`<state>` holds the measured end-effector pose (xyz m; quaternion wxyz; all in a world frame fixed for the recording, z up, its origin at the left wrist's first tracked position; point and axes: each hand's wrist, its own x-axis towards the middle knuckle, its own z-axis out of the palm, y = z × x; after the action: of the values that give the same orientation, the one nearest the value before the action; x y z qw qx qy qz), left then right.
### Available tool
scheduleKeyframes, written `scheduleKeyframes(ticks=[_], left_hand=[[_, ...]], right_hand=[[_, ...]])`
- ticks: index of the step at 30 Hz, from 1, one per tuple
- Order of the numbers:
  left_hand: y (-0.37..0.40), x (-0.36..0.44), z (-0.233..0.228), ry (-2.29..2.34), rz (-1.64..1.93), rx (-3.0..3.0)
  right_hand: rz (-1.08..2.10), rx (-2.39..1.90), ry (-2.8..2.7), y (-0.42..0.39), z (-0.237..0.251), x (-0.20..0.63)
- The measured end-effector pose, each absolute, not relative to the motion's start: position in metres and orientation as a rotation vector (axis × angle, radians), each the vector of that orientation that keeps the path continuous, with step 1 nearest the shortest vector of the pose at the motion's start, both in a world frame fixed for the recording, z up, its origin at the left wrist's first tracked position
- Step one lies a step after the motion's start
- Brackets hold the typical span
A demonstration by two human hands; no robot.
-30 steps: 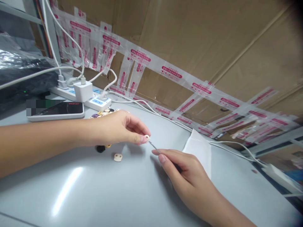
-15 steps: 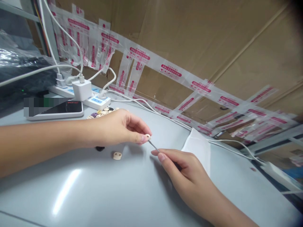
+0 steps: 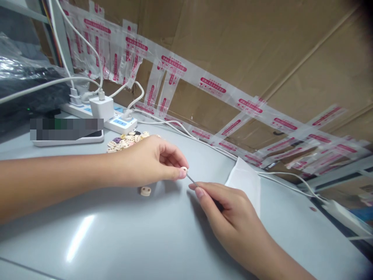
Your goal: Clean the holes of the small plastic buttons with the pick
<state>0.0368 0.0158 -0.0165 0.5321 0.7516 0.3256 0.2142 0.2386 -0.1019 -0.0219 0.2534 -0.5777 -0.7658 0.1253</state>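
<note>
We have the small cream, disc-shaped bead (image 3: 183, 169) pinched between the thumb and forefinger of our left hand (image 3: 151, 159), held just above the pale grey glossy tabletop (image 3: 122, 237). Our right hand (image 3: 233, 221) is closed around a thin grey metal needle (image 3: 191, 179), whose tip touches the bead at its hole. We judge that we are at the threading step, with the needle point just meeting the bead; the next move would call for a steady, straight push along the needle's line while the left fingers keep the hole turned toward it. Whether the tip is already through, we cannot tell.

Just beside the left hand lies a loose cream two-holed bead (image 3: 145, 190) on the table, and behind the wrist a small heap of cream, purple and dark beads (image 3: 122, 140). A folded white sheet of paper (image 3: 244, 182) lies near the right hand.

Farther back are a white power strip with blue switches (image 3: 121, 123), a white charger block (image 3: 101, 108) plugged into it, and white cables (image 3: 180, 132). A white-edged phone (image 3: 67, 137) is partly blurred out. The brown cardboard wall (image 3: 233, 50) carries clear tape with red print (image 3: 211, 86), too small for us to read.
</note>
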Motion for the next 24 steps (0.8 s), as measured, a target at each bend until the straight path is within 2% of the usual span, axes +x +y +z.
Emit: scheduleKeyframes(ticks=[12, 20, 24], left_hand=[[0.001, 0.045, -0.012, 0.909, 0.666, 1.994], [0.002, 0.048, -0.018, 0.822, 0.773, 2.285], [0.005, 0.049, -0.024, 0.82, 0.687, 2.194]], right_hand=[[0.018, -1.628, -2.177, -0.104, -0.027, 0.236], [-0.353, -1.639, -2.277, -0.104, -0.035, 0.239], [-0.216, -1.719, -2.245, -0.103, -0.032, 0.237]])
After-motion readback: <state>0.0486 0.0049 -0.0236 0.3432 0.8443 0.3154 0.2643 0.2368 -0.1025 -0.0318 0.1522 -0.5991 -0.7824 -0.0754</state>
